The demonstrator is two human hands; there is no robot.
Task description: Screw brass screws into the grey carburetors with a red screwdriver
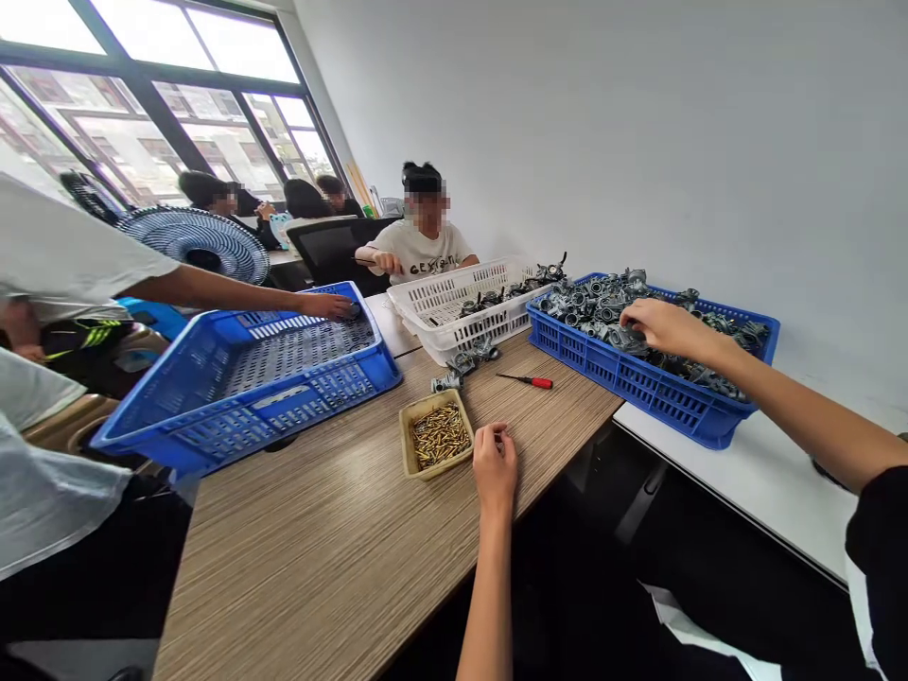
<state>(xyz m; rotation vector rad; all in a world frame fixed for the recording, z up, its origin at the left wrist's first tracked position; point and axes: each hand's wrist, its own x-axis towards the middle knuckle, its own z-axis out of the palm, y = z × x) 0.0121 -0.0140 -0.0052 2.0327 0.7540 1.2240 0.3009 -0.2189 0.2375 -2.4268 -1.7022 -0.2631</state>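
Observation:
My right hand [656, 326] reaches over the blue crate [631, 378] on the right, its curled fingers on the grey metal parts [600, 301] heaped inside; whichever part it grips is hidden. My left hand [496, 454] rests on the wooden table [333, 530] with its fingers curled, and whether anything is in them cannot be made out. Just left of it stands a small yellowish tray [424, 472] of brass-coloured screws [440, 435]. A screwdriver [537, 382] with a red handle lies beyond my left hand. Several metal parts [474, 357] lie between the tray and the white crate [489, 326].
At the left, another person's hand [330, 305] holds a dark part in a large blue crate [284, 416]. Across the table a person [426, 236] sits behind the white crate. A fan [199, 241] and more people are by the windows.

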